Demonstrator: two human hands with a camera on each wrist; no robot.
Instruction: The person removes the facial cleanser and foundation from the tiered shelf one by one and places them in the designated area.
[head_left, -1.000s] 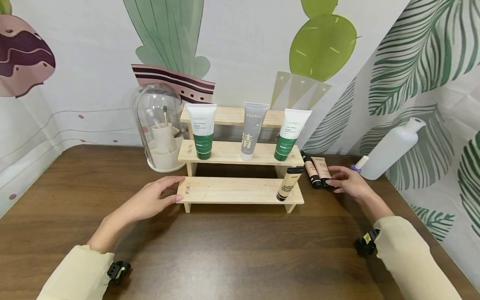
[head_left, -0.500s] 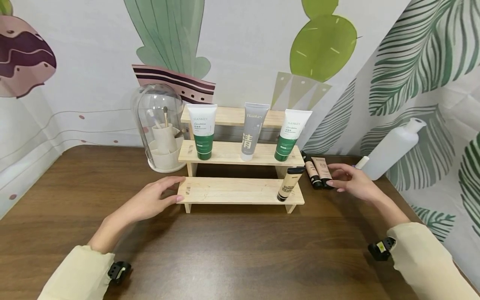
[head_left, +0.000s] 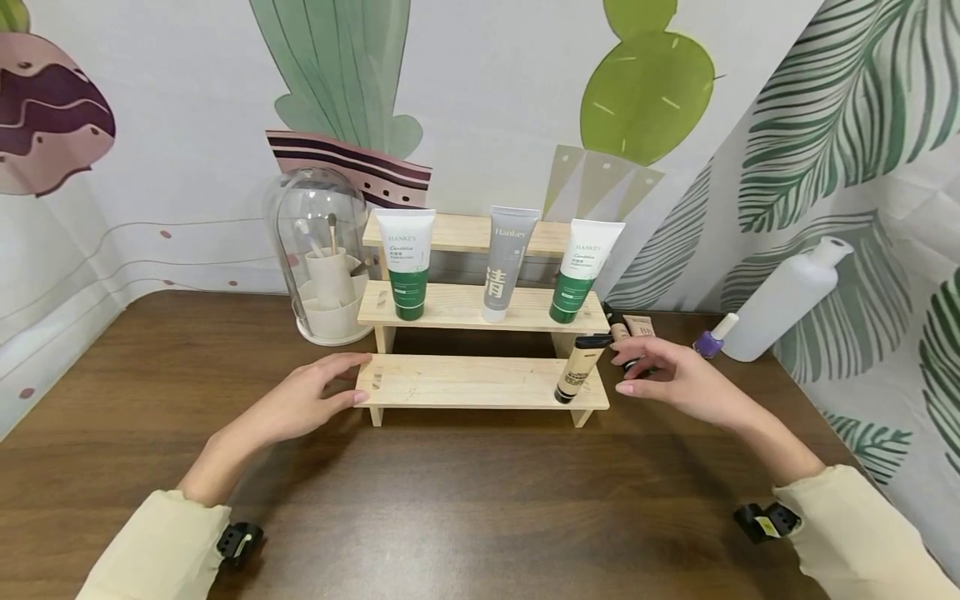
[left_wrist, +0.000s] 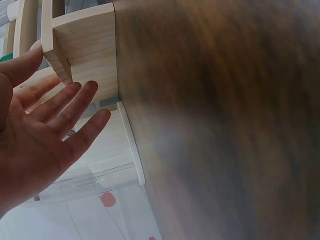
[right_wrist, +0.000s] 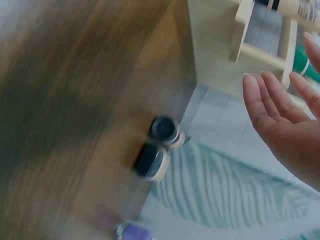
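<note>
The gold tube (head_left: 577, 373) stands at the right end of the lower step of my wooden rack (head_left: 465, 381), black cap down, and the fingers of my right hand (head_left: 678, 382) are now just beside it. A second ago they were at the BB tube (head_left: 641, 326); they have come left and nearer, and that tube and the dark-capped beige tube (head_left: 619, 330) have stayed lying on the bench (head_left: 450, 508), right of the rack. No tube has changed place, so I judge the work no further on than it was, with only my reach shifted to the step. The right fingers are bent and well parted from the thumb, holding nothing; whether the index tip grazes the gold tube I cannot tell. My left hand (head_left: 296, 400) has stayed at the step's left end, thumb and index tips touching it, wide apart, the other fingers loose. On the middle step stand a gray tube (head_left: 508, 262) and, to its left and right, two white-and-green tubes (head_left: 408, 283) (head_left: 583, 279). The purple bottle (head_left: 706, 344) shows beyond my right knuckles.
</note>
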